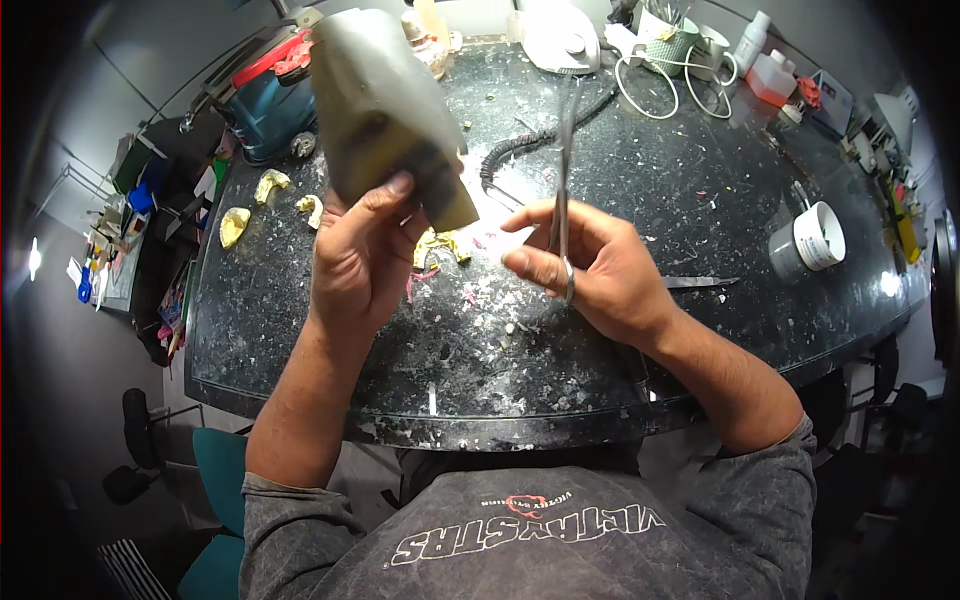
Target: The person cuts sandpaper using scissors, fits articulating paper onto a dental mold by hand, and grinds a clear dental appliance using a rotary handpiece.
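Note:
My left hand [360, 240] is raised over the left part of the table, thumb in front, closed on a bent olive-grey sheet [385, 110]. The sheet stands upright with a pale sheen along its top; its exact material is hard to tell. To its right, my right hand [600, 255] holds a pair of metal scissors [566, 170], blades pointing up and away from me. One finger ring shows by the thumb; the blades are blurred and apart from the sheet. Below the sheet's lower corner lies a yellowish dental cast [445, 245].
More yellowish cast pieces [235, 227] lie at the left. A metal knife [700, 283] and a white tub [818, 237] are at the right. Behind are a black coiled hose [515, 150], a pink-liquid bottle [772, 78] and a blue-grey container [270, 115]. Debris dots the dark table [330, 380].

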`<state>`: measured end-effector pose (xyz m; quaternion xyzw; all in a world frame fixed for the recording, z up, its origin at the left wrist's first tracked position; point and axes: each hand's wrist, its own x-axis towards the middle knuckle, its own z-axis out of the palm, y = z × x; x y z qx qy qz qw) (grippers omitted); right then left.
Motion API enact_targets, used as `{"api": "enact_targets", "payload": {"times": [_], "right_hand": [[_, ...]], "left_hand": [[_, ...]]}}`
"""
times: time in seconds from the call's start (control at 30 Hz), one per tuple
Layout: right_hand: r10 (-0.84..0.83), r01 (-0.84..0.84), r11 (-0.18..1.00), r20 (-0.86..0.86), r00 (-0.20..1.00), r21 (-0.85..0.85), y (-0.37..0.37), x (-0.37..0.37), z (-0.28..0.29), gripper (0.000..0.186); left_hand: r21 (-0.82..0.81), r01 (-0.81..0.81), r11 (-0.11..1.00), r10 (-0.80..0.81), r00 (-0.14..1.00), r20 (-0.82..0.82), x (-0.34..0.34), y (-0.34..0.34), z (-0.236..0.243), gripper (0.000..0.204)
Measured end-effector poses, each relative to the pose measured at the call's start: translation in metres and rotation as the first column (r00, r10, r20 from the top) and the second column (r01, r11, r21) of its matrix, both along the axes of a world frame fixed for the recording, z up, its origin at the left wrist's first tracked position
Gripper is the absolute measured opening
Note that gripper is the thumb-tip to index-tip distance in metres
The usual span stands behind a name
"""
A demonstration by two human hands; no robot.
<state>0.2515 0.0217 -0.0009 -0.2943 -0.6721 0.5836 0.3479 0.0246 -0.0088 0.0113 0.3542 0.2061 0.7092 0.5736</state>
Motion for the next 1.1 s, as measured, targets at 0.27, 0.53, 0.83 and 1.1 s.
{"api": "enact_targets", "payload": {"times": [0.27,0.53,0.83,1.1], "right_hand": [[-0.034,-0.010,0.991,-0.328,0.944,-0.131,0.012,0.012,0.009,0.035],[-0.166,0.176,0.984,-0.281,0.945,0.010,0.017,0.011,0.001,0.017],[-0.070,0.104,0.989,-0.284,0.956,0.104,0.015,0.009,-0.006,0.019],[-0.197,0.238,0.968,-0.344,0.918,0.081,0.031,0.021,0.007,0.033]], "left_hand": [[-0.196,0.286,0.938,-0.313,0.942,-0.122,0.018,-0.007,-0.010,0.048],[-0.244,0.088,0.966,-0.184,0.897,-0.401,0.026,-0.002,-0.016,0.047],[-0.070,-0.024,0.997,0.001,0.952,-0.305,0.020,0.001,-0.014,0.040],[-0.101,-0.034,0.994,-0.002,0.943,-0.333,-0.007,0.004,-0.013,0.032]]}}
